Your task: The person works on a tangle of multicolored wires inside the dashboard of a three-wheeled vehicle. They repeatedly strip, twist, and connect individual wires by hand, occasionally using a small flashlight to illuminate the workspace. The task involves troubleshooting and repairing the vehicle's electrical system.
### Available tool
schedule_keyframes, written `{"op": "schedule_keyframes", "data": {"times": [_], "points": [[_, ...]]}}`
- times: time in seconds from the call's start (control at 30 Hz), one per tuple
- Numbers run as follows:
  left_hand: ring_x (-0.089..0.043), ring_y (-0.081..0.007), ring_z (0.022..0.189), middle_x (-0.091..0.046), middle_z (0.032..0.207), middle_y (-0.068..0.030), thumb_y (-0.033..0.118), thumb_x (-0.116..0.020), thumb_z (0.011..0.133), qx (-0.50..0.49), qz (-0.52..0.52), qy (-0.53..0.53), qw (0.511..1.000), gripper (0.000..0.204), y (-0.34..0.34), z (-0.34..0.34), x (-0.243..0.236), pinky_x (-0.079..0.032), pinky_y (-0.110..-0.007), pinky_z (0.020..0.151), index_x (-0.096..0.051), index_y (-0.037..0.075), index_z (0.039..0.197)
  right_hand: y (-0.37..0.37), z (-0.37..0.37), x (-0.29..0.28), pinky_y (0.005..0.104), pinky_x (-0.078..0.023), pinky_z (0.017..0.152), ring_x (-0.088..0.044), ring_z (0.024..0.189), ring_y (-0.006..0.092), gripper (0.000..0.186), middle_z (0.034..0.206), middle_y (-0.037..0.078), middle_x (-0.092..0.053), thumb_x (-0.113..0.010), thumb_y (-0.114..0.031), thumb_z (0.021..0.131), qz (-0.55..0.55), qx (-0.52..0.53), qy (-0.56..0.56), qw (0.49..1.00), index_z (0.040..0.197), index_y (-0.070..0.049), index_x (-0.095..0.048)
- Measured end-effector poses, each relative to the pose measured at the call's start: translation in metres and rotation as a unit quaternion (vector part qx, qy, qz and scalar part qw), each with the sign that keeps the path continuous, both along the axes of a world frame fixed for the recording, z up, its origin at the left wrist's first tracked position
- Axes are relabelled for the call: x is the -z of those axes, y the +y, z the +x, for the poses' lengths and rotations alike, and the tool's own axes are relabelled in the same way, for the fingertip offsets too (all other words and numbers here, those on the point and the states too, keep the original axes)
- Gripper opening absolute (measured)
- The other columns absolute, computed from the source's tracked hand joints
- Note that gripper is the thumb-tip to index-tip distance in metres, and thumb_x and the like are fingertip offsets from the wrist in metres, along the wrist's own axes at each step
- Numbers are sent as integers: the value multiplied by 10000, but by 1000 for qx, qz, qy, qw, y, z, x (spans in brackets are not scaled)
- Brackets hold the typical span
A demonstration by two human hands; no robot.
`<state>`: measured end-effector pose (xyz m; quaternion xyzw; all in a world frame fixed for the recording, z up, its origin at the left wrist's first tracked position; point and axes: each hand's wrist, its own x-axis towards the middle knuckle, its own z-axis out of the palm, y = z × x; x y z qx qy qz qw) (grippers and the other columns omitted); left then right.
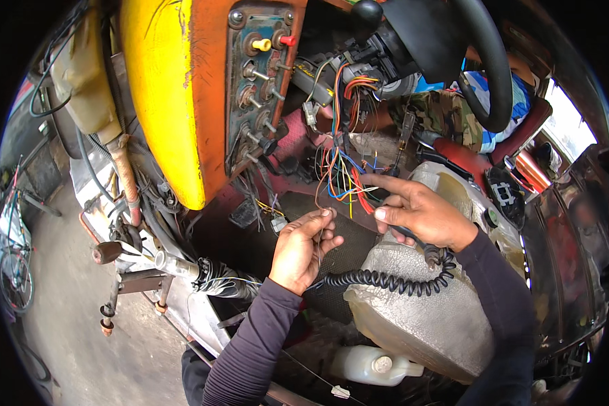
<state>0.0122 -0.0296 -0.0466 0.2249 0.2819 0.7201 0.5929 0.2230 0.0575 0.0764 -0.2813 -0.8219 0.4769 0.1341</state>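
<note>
My left hand [300, 249] is closed in a pinch, thumb against fingertips, on a thin wire [319, 233] that rises toward the loose wiring. To its right, my right hand [430, 215] is curled round a black handle [419, 242], mostly hidden by the palm; its index finger stretches out to the wires. From that handle a black coiled cord [399, 286] loops down and leftward, passing beside my left wrist. Above both hands hangs a bundle of coloured wires [338, 159], with bare-looking ends and a thicker red group [360, 193] close to my right fingertips.
An orange and yellow dash panel [162, 88] with toggle switches [254, 101] stands at upper left. The steering wheel [497, 81] is at upper right, near another person in camouflage trousers [446, 115]. Below are a silver padded cover [419, 291] and a white jug [369, 365].
</note>
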Motion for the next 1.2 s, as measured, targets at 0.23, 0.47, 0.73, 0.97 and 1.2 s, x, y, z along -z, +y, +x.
{"op": "schedule_keyframes", "data": {"times": [0.23,0.47,0.73,0.97,1.2], "points": [[-614,-79,750,-644,874,2,108,-661,1044,6,5,4,1000,169,0,1,2,-648,-313,771,-726,-33,1112,3,-9,7,214,-459,489,-554,579,54,513,836,16,-643,-600,-127,1072,-41,17,25,999,1577,-118,-512],[-607,-77,745,-636,870,8,106,-662,1042,8,0,6,1000,172,-2,1,1,-650,-314,773,-729,-36,1113,5,-7,9,212,-449,488,-552,579,54,485,839,18,-640,-605,-135,1073,-51,14,39,998,1552,-101,-536],[-606,-76,752,-636,870,8,107,-665,1041,11,3,7,1000,168,-1,0,2,-650,-316,776,-733,-34,1102,4,-7,10,218,-454,508,-558,596,57,509,848,26,-652,-612,-147,1077,-61,8,50,997,1571,-84,-506],[-601,-77,755,-629,876,9,114,-661,1044,8,2,6,1000,167,-2,-1,2,-646,-315,782,-726,-29,1102,1,0,8,231,-479,533,-574,601,76,528,865,49,-682,-641,-156,1066,-82,21,25,996,1568,-83,-497],[-600,-81,779,-622,891,10,139,-648,1060,13,3,14,1000,178,-1,0,3,-637,-308,797,-710,-24,1101,-2,-6,14,226,-478,520,-577,595,74,506,866,63,-694,-655,-147,1058,-89,14,34,995,1543,-83,-526]]}}
